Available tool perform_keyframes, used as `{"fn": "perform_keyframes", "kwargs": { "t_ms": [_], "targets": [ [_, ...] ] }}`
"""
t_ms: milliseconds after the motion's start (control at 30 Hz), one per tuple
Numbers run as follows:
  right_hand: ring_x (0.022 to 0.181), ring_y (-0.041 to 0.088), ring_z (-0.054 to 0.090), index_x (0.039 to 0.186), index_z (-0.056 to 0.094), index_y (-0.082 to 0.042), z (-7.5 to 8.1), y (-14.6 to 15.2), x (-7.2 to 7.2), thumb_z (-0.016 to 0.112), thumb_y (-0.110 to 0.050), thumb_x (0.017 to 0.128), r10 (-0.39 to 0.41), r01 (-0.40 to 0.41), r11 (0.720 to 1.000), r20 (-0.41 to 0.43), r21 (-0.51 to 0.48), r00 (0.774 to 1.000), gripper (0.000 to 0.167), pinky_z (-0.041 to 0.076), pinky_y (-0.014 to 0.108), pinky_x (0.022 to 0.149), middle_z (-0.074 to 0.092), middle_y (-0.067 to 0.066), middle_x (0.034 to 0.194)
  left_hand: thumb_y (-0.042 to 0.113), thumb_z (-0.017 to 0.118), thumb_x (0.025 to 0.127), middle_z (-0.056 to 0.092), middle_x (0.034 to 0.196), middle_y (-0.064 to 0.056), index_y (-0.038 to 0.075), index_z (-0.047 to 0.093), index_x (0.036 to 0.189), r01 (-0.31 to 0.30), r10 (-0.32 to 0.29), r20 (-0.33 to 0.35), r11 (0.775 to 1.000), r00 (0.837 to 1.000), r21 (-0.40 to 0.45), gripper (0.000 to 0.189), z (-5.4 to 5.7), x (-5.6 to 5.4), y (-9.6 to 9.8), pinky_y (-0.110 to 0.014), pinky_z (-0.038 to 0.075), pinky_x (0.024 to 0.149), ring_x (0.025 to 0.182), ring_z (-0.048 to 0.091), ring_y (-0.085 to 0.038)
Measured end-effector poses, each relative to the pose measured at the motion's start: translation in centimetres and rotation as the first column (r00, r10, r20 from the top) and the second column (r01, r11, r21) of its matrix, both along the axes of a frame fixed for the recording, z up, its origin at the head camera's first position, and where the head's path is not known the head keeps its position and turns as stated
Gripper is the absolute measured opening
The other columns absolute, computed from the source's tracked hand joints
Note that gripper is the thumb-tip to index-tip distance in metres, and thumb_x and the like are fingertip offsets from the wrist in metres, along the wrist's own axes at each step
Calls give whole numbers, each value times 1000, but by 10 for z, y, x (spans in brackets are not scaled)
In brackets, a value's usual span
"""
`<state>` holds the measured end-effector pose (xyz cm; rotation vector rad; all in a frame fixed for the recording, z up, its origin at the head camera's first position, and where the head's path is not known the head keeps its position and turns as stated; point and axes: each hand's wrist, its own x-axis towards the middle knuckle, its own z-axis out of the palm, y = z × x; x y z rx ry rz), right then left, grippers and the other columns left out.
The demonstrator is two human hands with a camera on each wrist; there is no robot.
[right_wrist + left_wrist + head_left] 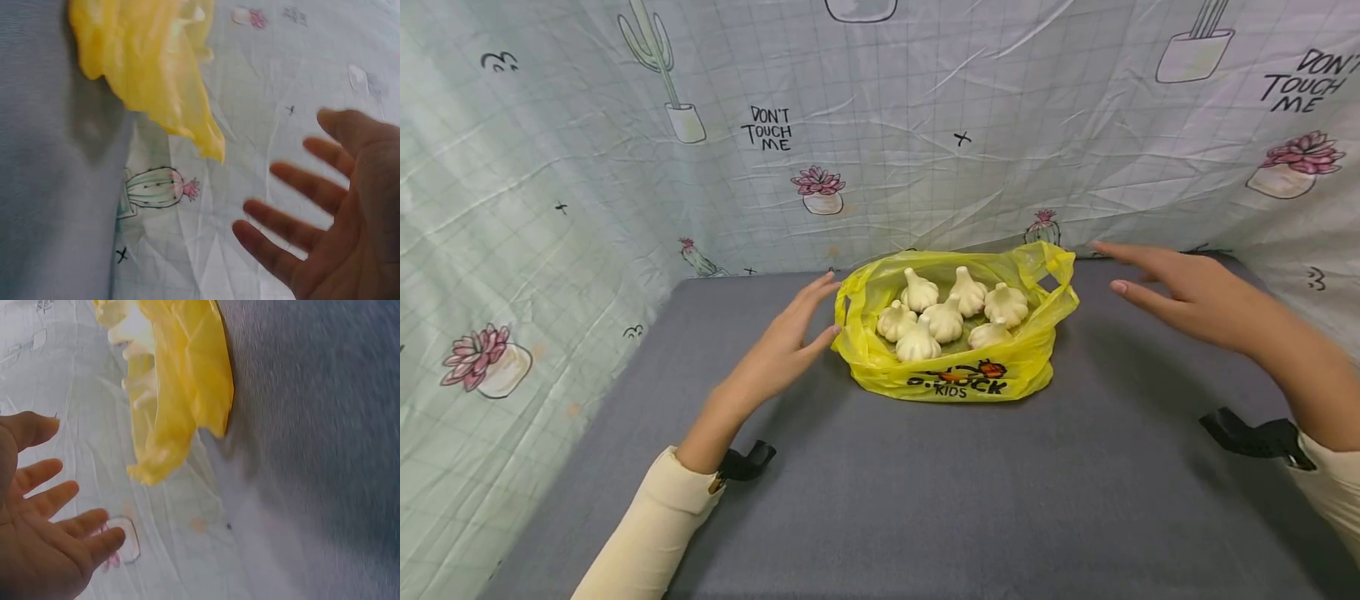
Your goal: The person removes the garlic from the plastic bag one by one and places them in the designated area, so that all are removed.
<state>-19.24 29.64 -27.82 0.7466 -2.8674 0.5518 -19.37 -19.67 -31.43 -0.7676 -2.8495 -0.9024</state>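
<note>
A yellow plastic bag (872, 375) with its mouth spread wide stands toward the back of the table. Several white garlic bulbs (943, 319) lie inside it. At the bag's left side is my left hand (782, 342), its fingers extended and its fingertips close by the left handle. My right hand (1195, 296) hovers off the right handle, thumb and fingers apart, holding nothing. In the left wrist view the bag (194, 369) appears beyond spread fingers. The right wrist view shows a loose bag handle (187, 112) hanging apart from that hand.
The table is covered in grey cloth (940, 492). A pale curtain (910, 125) printed with potted cacti and lettering rises behind the table and along both sides. Dark straps (748, 461) sit at the wrists, by the cream sleeves (651, 525).
</note>
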Motion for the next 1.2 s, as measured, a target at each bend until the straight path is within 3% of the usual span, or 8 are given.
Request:
{"fn": "perform_keyframes", "kwargs": {
  "t_ms": [167, 267, 400, 567, 767, 933, 1033, 1200],
  "targets": [
    [123, 40, 60, 159, 36, -34, 0, -3, -19, 57, -22, 106, 84, -77, 993, 79, -86, 993, 58, 47, 65, 92, 45, 11, 156, 20, 59, 105, 31, 163, -7, 13, 35, 157, 36, -34, -29, 997, 999, 67, 58, 0, 0, 13, -55, 35, 116, 147, 35, -30],
    [129, 40, 55, 158, 37, -32, -6, -4, -29, 59, -23, 105, 111, -95, 988, 135, -123, 985, 58, 46, 66, 94, 43, 11, 158, 22, 59, 105, 35, 160, -7, 14, 38, 155, 57, -56, -16, 994, 998, 88, 54, -1, 0, 19, -53, 46, 103, 137, 46, -32],
    [133, 37, 52, 158, 38, -29, -14, -7, -42, 63, -21, 103, 155, -128, 979, 172, -158, 973, 61, 48, 62, 96, 42, 8, 158, 25, 57, 106, 40, 156, -7, 16, 40, 154, 93, -94, -3, 990, 996, 101, 51, -1, -2, 28, -51, 53, 94, 130, 54, -32],
    [134, 34, 50, 157, 42, -21, -21, -13, -58, 68, -14, 99, 238, -189, 953, 202, -235, 950, 64, 49, 60, 99, 41, 5, 159, 24, 59, 105, 45, 153, -6, 16, 43, 152, 133, -137, 27, 984, 990, 122, 50, 1, -1, 37, -51, 53, 96, 127, 58, -30],
    [128, 14, 54, 154, 47, -18, -26, -20, -77, 72, -15, 97, 281, -208, 943, 282, -261, 917, 62, 53, 46, 99, 38, 2, 161, 23, 59, 105, 49, 150, -5, 16, 46, 150, 165, -172, 53, 979, 984, 118, 47, 2, -3, 47, -48, 55, 93, 124, 60, -28],
    [125, 9, 55, 154, 46, -19, -32, -18, -91, 73, -16, 96, 310, -201, 933, 386, -298, 869, 64, 55, 29, 93, 32, 2, 164, 28, 57, 106, 49, 150, -5, 16, 45, 150, 201, -208, 67, 975, 976, 95, 47, 4, -5, 53, -44, 56, 91, 123, 62, -25],
    [127, 5, 53, 153, 48, -17, -40, -14, -98, 72, -13, 96, 336, -200, 922, 428, -332, 839, 62, 55, 28, 91, 32, 3, 164, 29, 56, 107, 49, 150, -8, 16, 44, 151, 217, -223, 79, 973, 972, 84, 48, 4, -5, 56, -46, 55, 94, 124, 61, -26],
    [132, 3, 47, 149, 53, -18, -55, -10, -105, 69, -15, 99, 318, -174, 925, 440, -337, 840, 53, 52, 26, 93, 35, 3, 163, 31, 56, 107, 45, 154, -6, 16, 40, 154, 208, -215, 102, 975, 971, 75, 53, 3, -6, 56, -49, 49, 105, 134, 54, -30]
  ]
}}
